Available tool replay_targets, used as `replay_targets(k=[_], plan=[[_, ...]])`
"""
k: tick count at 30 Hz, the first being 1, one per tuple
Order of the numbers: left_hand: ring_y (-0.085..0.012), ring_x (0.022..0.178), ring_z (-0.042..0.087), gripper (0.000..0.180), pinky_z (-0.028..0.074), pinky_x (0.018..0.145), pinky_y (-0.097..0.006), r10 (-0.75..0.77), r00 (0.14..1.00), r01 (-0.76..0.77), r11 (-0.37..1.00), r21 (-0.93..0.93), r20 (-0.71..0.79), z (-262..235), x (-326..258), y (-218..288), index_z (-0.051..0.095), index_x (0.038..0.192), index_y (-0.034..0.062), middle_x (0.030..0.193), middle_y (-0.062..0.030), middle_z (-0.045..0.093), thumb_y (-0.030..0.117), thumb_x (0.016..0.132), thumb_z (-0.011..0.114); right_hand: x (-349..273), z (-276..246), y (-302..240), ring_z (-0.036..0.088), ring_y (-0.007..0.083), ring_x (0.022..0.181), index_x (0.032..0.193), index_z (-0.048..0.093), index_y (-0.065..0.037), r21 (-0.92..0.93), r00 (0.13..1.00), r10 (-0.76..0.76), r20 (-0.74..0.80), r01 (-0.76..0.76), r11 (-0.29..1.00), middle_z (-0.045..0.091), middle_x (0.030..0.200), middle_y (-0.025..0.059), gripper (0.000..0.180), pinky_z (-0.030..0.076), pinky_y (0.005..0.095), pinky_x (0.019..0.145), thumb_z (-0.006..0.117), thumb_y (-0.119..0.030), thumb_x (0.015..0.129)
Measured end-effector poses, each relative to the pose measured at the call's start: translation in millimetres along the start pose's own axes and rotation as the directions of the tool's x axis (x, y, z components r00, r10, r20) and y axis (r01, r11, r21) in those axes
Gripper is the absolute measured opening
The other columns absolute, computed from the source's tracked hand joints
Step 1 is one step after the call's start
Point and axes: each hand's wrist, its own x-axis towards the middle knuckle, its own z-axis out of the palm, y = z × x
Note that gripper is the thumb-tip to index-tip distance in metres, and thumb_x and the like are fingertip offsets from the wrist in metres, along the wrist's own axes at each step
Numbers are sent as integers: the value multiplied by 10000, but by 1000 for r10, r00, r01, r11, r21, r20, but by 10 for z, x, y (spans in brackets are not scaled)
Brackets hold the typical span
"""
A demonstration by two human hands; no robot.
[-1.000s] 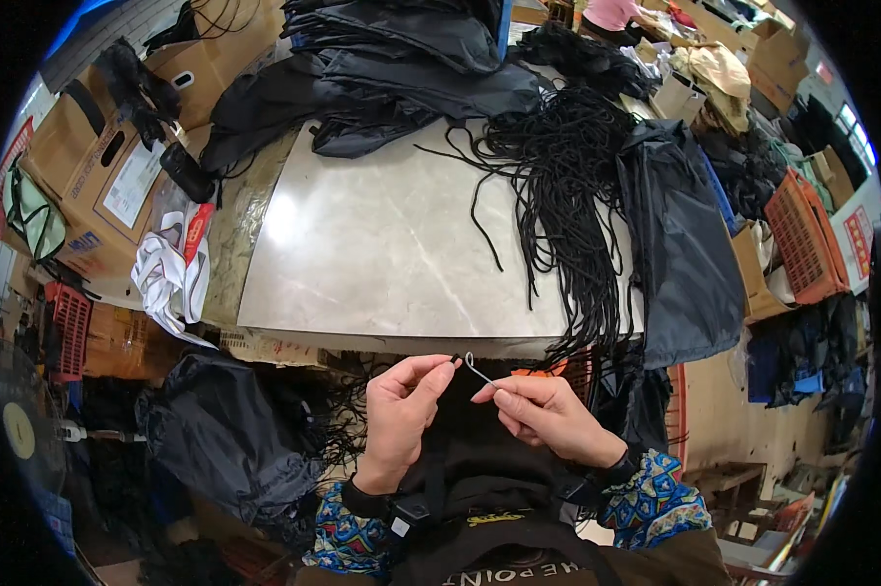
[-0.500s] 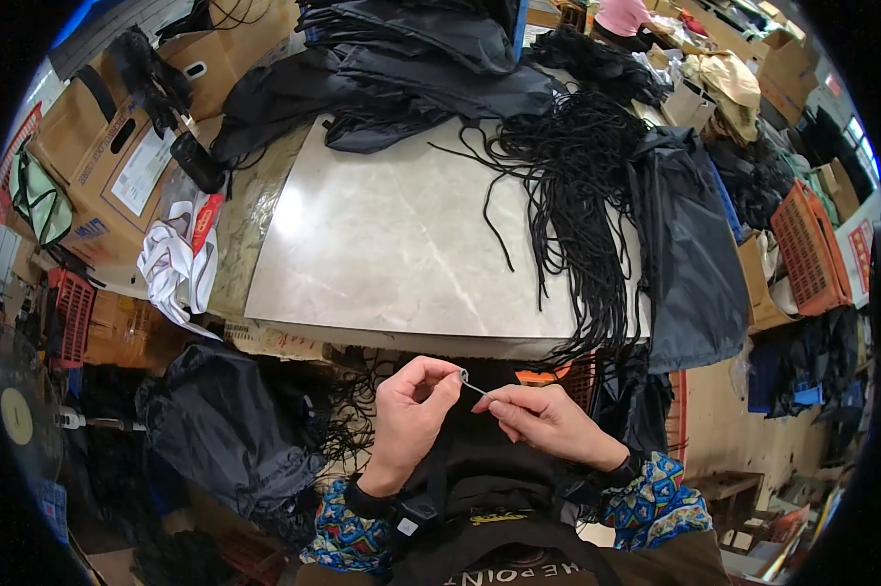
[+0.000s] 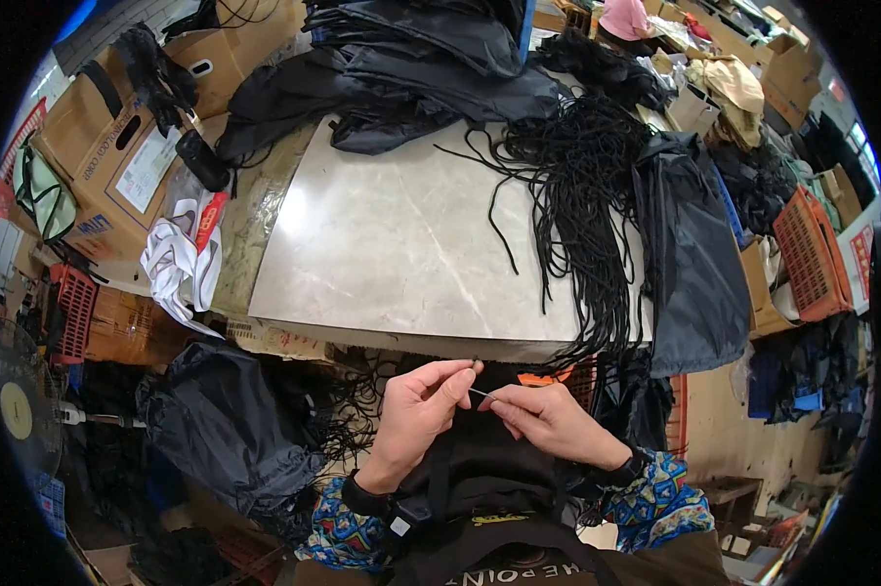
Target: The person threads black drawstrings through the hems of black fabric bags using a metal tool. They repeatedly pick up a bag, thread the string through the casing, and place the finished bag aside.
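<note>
Evidently mid-step: at the tabletop's (image 3: 382,264) six o'clock, your right hand (image 3: 553,422) grips a thin metal rod (image 3: 480,393); your left hand (image 3: 416,408) pinches a small dark piece (image 3: 478,364), unidentifiable. Loose black cords (image 3: 589,230), one o'clock, appear unworked.

A thin grey metal rod (image 3: 478,393) hangs in the air, gripped at one end by the right hand (image 3: 553,422) and pointing toward about 10 o'clock. Its short visible stretch looks straight; the far end is hidden at the left hand (image 3: 416,410). A small dark piece (image 3: 478,364) pokes out at 12 o'clock from the rod, pinched between left thumb and forefinger, its shape too small to tell.
</note>
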Motion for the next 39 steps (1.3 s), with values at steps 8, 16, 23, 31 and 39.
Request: replay_targets(k=[8,16,23,31,39], plan=[[-201,643,597,180,465,577,-300,321,946,-288,768,572,44,8,519,32,616,942,12,740,-111,617,183,925,563,-166,-54,-312,492,329,1066,879,690,-77,-380,866,-495,-73,435,817,535,1161,166,111,427,381,850,697,-71,769],[-416,860,598,225,475,725,-469,-157,778,-569,234,789,608,215,1145,-255,612,947,42,863,-229,627,249,906,535,-33,-418,-553,566,156,608,839,625,40,344,927,-373,51,334,878,644,831,129,174,480,273,626,507,-42,936],[-370,1027,583,241,445,909,-471,696,649,-126,-300,945,308,-1023,2880,957,546,1056,27,1138,-170,592,66,824,496,118,-389,-155,632,264,899,881,645,6,-11,998,46,31,-46,999,643,946,135,84,490,348,812,598,-63,873],[-318,925,647,159,501,839,-389,294,877,-292,-300,908,379,-933,2593,962,615,928,21,937,-152,668,27,795,529,126,-801,-195,314,430,1332,764,689,-44,-91,908,-419,-14,416,905,416,1372,289,146,225,507,1083,635,-162,833],[-336,1366,290,402,223,1105,-494,311,729,-611,-104,785,609,-776,1799,139,449,1323,56,1443,-181,357,170,940,494,187,-628,-75,497,125,536,771,559,22,825,964,-261,49,109,555,605,806,200,259,381,244,476,454,-115,964]])
